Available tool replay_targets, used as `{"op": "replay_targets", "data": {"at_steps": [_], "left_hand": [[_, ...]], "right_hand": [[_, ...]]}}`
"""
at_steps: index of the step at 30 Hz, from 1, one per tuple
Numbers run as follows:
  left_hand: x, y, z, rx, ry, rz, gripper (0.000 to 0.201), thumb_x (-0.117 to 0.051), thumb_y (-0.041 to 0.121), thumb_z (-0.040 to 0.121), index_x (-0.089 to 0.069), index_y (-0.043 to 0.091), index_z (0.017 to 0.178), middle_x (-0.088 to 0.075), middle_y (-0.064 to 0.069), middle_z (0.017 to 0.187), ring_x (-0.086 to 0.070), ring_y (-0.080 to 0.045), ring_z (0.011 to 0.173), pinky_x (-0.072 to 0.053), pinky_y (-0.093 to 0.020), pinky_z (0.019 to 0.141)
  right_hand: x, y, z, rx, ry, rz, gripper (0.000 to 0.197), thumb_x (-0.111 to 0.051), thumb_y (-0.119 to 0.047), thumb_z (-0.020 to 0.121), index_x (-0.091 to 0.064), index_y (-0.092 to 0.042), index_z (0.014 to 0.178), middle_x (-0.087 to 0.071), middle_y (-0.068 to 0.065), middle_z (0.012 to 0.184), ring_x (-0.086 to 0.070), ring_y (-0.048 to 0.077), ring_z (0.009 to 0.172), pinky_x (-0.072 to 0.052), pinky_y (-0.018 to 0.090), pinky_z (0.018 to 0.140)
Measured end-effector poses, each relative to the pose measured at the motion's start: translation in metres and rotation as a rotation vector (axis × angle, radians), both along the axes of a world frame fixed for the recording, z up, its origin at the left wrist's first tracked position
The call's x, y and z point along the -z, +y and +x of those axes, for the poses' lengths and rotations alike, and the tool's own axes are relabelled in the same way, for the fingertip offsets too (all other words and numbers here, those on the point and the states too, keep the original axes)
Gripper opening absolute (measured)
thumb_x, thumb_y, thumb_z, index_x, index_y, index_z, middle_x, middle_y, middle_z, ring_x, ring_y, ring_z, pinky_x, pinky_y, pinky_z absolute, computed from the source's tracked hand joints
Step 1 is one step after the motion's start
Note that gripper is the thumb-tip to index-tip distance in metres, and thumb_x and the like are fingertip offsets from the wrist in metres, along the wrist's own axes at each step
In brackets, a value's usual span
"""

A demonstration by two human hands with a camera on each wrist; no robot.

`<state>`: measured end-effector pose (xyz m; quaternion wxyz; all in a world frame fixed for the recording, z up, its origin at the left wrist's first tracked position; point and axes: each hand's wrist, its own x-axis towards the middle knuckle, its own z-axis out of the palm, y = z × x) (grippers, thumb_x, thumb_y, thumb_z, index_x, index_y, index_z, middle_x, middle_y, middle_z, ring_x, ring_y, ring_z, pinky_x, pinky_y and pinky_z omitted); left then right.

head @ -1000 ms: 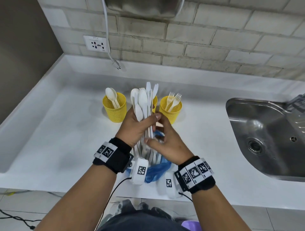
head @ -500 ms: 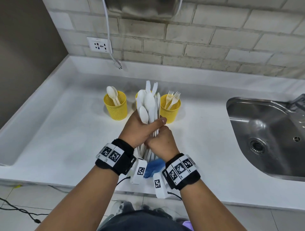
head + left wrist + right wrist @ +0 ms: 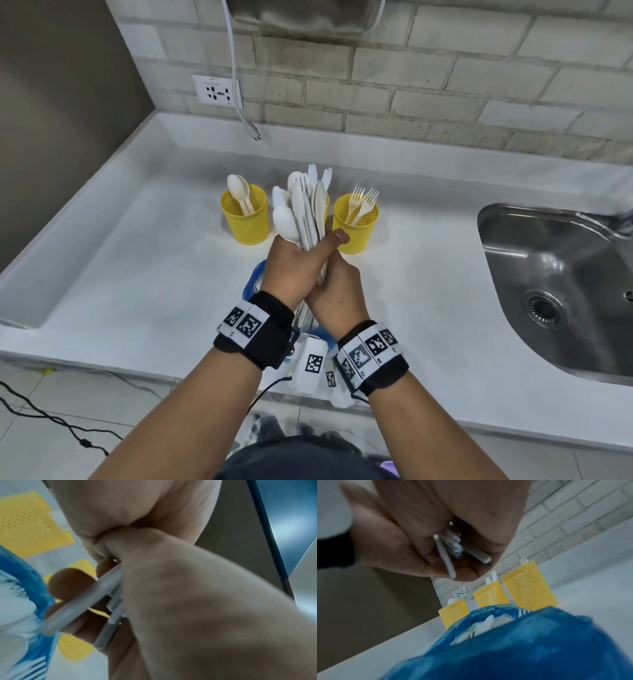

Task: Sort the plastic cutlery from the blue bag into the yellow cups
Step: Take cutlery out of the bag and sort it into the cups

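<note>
both hands hold one mixed bundle (image 3: 306, 209) of white cutlery upright over the counter (image 3: 137, 274): left hand (image 3: 291, 270) wrapped around it, right hand (image 3: 337, 291) gripping the handles lower down. the left cup (image 3: 246, 216) has spoons, the right cup (image 3: 356, 222) forks, the middle cup (image 3: 490, 595) knives. the bag (image 3: 513, 642) holds more, so much sorting seems left.

No words, brand names or numbers can be read in any view. The only signs are black-and-white square code markers: a row of them on the band (image 3: 244, 323) round the left wrist, another row on the band (image 3: 370, 349) round the right wrist, and single ones on the white camera housings (image 3: 312, 363) just below these bands. The wall socket (image 3: 216, 90) bears faint print too small to make out.
</note>
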<state>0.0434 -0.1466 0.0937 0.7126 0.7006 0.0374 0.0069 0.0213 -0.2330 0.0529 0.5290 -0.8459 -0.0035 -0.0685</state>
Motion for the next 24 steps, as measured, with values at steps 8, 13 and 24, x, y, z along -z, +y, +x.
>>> {"op": "replay_targets", "data": {"at_steps": [8,13,24], "left_hand": [[-0.016,0.013,0.003,0.105,-0.177,-0.165,0.015,-0.072,0.009,0.093,-0.064,-0.004,0.092,-0.069,-0.016,0.084,-0.069,-0.028,0.086,-0.055,-0.05,0.091],[-0.015,-0.005,-0.006,0.138,-0.162,-0.127,0.019,-0.084,0.01,0.08,-0.073,0.011,0.095,-0.075,-0.002,0.091,-0.071,-0.019,0.091,-0.059,-0.036,0.088],[-0.005,-0.023,-0.018,0.141,-0.131,-0.1,0.03,-0.084,0.002,0.079,-0.072,0.023,0.097,-0.077,0.008,0.091,-0.073,-0.008,0.093,-0.055,-0.019,0.08]], "right_hand": [[-0.004,-0.024,0.002,-0.124,0.456,0.891,0.031,-0.058,-0.029,0.091,-0.061,-0.008,0.114,-0.066,0.014,0.111,-0.068,0.034,0.102,-0.053,0.048,0.095],[-0.018,-0.033,0.008,-0.157,0.574,1.211,0.041,-0.04,-0.044,0.108,-0.057,-0.028,0.142,-0.062,0.006,0.143,-0.066,0.031,0.12,-0.051,0.051,0.103],[-0.02,-0.041,0.006,-0.163,0.645,1.384,0.04,-0.045,-0.036,0.101,-0.063,-0.022,0.134,-0.066,0.006,0.137,-0.064,0.026,0.125,-0.053,0.045,0.098]]}}
